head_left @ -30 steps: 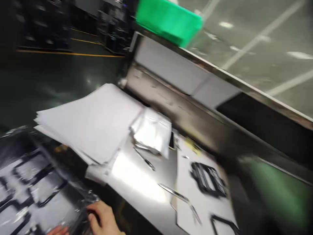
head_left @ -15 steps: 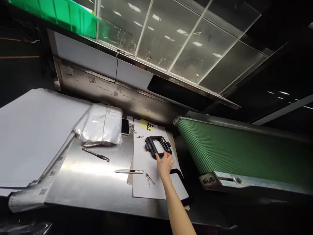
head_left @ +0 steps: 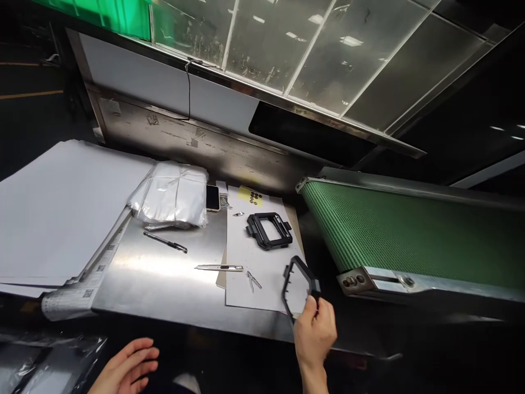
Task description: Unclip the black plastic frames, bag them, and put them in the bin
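Observation:
Pinched in my right hand (head_left: 315, 331) is a black plastic frame (head_left: 287, 293), tilted up over the front right corner of the steel table (head_left: 164, 290). Thin prongs stick out along its inner edge. Behind it, a second black frame piece (head_left: 268, 231) with side tabs lies on white sheets (head_left: 241, 251). My left hand (head_left: 129, 366) hovers in front of the table's near edge, fingers spread and holding nothing. Left of the held frame are small nippers (head_left: 253, 280) and a slim utility knife (head_left: 219, 268).
A pen (head_left: 165, 242), a bundle in clear plastic (head_left: 174, 194) and a phone (head_left: 212, 197) lie on the table. Large white sheets (head_left: 69, 208) are stacked at the left. A green conveyor belt (head_left: 410, 235) runs along the right. A clear plastic bag (head_left: 53, 355) is at the lower left.
My right hand has moved from the frame on the sheets toward the near right and now holds up a black frame. My left hand has come into view. The camera view has shifted slightly.

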`<state>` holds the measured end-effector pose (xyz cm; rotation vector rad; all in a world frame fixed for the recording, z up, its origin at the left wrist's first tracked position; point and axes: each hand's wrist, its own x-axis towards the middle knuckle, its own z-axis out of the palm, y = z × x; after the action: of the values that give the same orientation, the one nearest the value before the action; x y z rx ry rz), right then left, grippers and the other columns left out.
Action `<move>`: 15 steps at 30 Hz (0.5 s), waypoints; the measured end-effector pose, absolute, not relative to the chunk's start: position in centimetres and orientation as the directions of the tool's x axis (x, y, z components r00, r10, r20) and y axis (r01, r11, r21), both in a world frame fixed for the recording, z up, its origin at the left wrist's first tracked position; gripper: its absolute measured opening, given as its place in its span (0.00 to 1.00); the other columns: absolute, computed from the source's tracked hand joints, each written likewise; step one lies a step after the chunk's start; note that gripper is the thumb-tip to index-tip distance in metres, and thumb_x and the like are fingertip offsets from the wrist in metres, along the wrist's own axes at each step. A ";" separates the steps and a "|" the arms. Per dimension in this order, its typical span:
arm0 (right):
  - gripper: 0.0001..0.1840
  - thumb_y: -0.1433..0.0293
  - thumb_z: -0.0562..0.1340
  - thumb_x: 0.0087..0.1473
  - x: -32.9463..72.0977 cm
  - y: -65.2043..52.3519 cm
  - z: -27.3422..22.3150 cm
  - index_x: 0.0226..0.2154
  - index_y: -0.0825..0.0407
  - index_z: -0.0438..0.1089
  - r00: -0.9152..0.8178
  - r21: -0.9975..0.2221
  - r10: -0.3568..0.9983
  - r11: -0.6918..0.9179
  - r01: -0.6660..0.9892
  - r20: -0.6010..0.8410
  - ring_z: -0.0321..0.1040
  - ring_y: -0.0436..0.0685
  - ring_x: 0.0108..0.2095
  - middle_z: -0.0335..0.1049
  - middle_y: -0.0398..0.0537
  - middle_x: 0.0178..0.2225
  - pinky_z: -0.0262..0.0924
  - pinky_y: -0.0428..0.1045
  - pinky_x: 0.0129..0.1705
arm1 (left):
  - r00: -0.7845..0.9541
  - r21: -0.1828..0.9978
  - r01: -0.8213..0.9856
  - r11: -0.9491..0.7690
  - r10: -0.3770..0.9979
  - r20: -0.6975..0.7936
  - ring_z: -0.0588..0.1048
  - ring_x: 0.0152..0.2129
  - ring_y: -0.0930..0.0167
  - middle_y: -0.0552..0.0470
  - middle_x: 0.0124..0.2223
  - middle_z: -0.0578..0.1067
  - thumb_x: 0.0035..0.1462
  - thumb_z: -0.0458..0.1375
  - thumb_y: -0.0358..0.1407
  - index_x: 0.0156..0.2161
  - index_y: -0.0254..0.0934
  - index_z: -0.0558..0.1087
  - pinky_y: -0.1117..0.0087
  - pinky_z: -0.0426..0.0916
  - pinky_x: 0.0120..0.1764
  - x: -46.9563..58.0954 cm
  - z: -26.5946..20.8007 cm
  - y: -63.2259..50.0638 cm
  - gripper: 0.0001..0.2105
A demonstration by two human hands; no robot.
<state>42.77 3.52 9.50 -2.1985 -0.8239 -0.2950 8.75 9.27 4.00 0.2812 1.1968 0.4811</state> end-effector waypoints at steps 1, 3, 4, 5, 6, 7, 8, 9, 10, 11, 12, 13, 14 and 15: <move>0.24 0.55 0.43 0.54 41.2 3.1 10.6 0.34 0.57 0.62 0.788 -0.653 0.460 -0.456 0.604 0.408 0.61 0.60 0.36 0.62 0.56 0.32 0.56 0.55 0.40 | 0.288 0.494 -0.185 0.850 0.527 -0.799 0.75 0.27 0.69 0.46 0.32 0.77 0.38 0.65 0.34 0.35 0.33 0.68 0.73 0.67 0.27 9.4 4.8 9.1 0.16; 0.21 0.54 0.48 0.52 37.4 2.6 12.0 0.34 0.54 0.63 0.847 -0.899 0.490 -0.247 0.363 0.207 0.63 0.56 0.32 0.64 0.50 0.30 0.59 0.52 0.35 | 0.321 0.564 -0.181 0.806 0.590 -0.741 0.75 0.29 0.66 0.43 0.36 0.77 0.38 0.65 0.39 0.38 0.33 0.68 0.71 0.67 0.28 10.5 6.3 8.8 0.20; 0.20 0.54 0.52 0.50 35.4 2.7 12.2 0.34 0.53 0.64 0.841 -0.979 0.538 -0.134 0.156 0.061 0.63 0.54 0.30 0.64 0.47 0.28 0.59 0.50 0.32 | 0.342 0.579 -0.214 0.787 0.616 -0.710 0.75 0.31 0.64 0.42 0.39 0.76 0.36 0.65 0.41 0.41 0.34 0.67 0.69 0.67 0.29 11.0 6.9 8.7 0.25; 0.19 0.54 0.56 0.48 33.4 2.9 12.2 0.33 0.52 0.65 0.795 -0.997 0.601 -0.043 -0.067 -0.079 0.63 0.52 0.28 0.64 0.45 0.27 0.59 0.48 0.30 | 0.366 0.576 -0.266 0.773 0.634 -0.681 0.74 0.33 0.62 0.41 0.41 0.75 0.35 0.65 0.44 0.44 0.35 0.66 0.67 0.67 0.31 11.3 7.5 8.7 0.28; 0.18 0.55 0.58 0.46 31.6 3.2 11.9 0.31 0.52 0.66 0.719 -0.967 0.670 0.003 -0.255 -0.187 0.61 0.50 0.26 0.64 0.44 0.25 0.58 0.46 0.28 | 0.368 0.565 -0.326 0.758 0.652 -0.663 0.74 0.35 0.59 0.40 0.43 0.74 0.34 0.65 0.45 0.45 0.36 0.64 0.65 0.68 0.32 11.5 7.9 8.8 0.31; 0.16 0.55 0.59 0.46 30.0 3.6 11.5 0.30 0.52 0.67 0.635 -0.926 0.730 0.005 -0.376 -0.253 0.60 0.48 0.24 0.64 0.42 0.24 0.57 0.44 0.25 | 0.345 0.554 -0.381 0.740 0.670 -0.658 0.74 0.35 0.58 0.40 0.43 0.73 0.34 0.64 0.46 0.45 0.36 0.64 0.63 0.68 0.32 11.4 8.2 9.0 0.31; 0.15 0.56 0.59 0.46 28.6 4.1 11.0 0.30 0.51 0.68 0.550 -0.894 0.784 -0.014 -0.447 -0.288 0.59 0.47 0.23 0.64 0.42 0.23 0.55 0.43 0.24 | 0.300 0.552 -0.422 0.719 0.686 -0.663 0.74 0.34 0.60 0.41 0.41 0.74 0.34 0.64 0.46 0.43 0.36 0.65 0.63 0.68 0.32 11.1 8.4 9.4 0.28; 0.15 0.56 0.58 0.47 27.4 4.6 10.6 0.30 0.50 0.69 0.474 -0.880 0.830 -0.043 -0.474 -0.296 0.59 0.47 0.22 0.64 0.42 0.23 0.54 0.42 0.24 | 0.240 0.565 -0.448 0.693 0.702 -0.670 0.74 0.31 0.63 0.43 0.38 0.75 0.35 0.64 0.45 0.40 0.35 0.66 0.65 0.69 0.30 10.6 8.4 9.8 0.25; 0.15 0.56 0.58 0.48 26.5 5.0 10.3 0.31 0.50 0.70 0.404 -0.889 0.872 -0.071 -0.453 -0.276 0.59 0.47 0.22 0.65 0.43 0.23 0.54 0.43 0.24 | 0.171 0.591 -0.458 0.664 0.718 -0.674 0.74 0.28 0.67 0.46 0.34 0.75 0.36 0.65 0.42 0.36 0.35 0.67 0.68 0.69 0.29 9.9 8.3 10.3 0.21; 0.15 0.56 0.58 0.48 25.9 5.4 10.3 0.31 0.50 0.71 0.319 -0.917 0.921 -0.091 -0.388 -0.226 0.61 0.48 0.24 0.66 0.44 0.23 0.55 0.44 0.26 | 0.109 0.620 -0.461 0.636 0.733 -0.671 0.73 0.25 0.72 0.50 0.31 0.75 0.36 0.66 0.40 0.33 0.35 0.67 0.72 0.68 0.27 9.1 8.0 10.8 0.19; 0.16 0.55 0.57 0.47 25.3 5.9 10.6 0.30 0.49 0.72 0.216 -0.953 0.965 -0.085 -0.291 -0.152 0.62 0.51 0.25 0.67 0.45 0.24 0.56 0.46 0.28 | 0.064 0.642 -0.467 0.608 0.747 -0.662 0.71 0.22 0.76 0.54 0.28 0.73 0.35 0.66 0.39 0.31 0.35 0.67 0.76 0.67 0.25 8.2 7.7 11.3 0.18; 0.17 0.55 0.57 0.47 25.0 6.4 11.1 0.30 0.49 0.73 0.070 -0.981 0.995 -0.059 -0.184 -0.073 0.64 0.53 0.27 0.69 0.47 0.25 0.56 0.47 0.30 | 0.038 0.654 -0.478 0.587 0.757 -0.652 0.68 0.20 0.79 0.58 0.24 0.71 0.35 0.66 0.40 0.30 0.35 0.66 0.80 0.64 0.22 7.3 7.4 11.7 0.18; 0.18 0.54 0.57 0.47 24.7 7.1 11.7 0.31 0.49 0.73 -0.119 -0.996 0.993 -0.020 -0.090 -0.009 0.65 0.54 0.30 0.70 0.48 0.27 0.57 0.48 0.32 | 0.024 0.659 -0.490 0.571 0.764 -0.645 0.65 0.16 0.82 0.61 0.21 0.68 0.35 0.66 0.42 0.29 0.35 0.66 0.83 0.61 0.18 6.5 7.1 12.1 0.18; 0.18 0.54 0.57 0.47 24.5 7.9 12.5 0.32 0.49 0.73 -0.314 -0.999 0.949 0.029 -0.024 0.035 0.66 0.55 0.32 0.70 0.48 0.30 0.57 0.48 0.34 | 0.029 0.657 -0.499 0.565 0.769 -0.639 0.61 0.14 0.84 0.62 0.18 0.64 0.35 0.64 0.45 0.27 0.35 0.66 0.84 0.57 0.15 5.9 6.9 12.3 0.18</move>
<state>24.49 7.94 12.47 -1.0014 -1.4405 1.4243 5.91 12.33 6.93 0.2816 1.1848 0.9976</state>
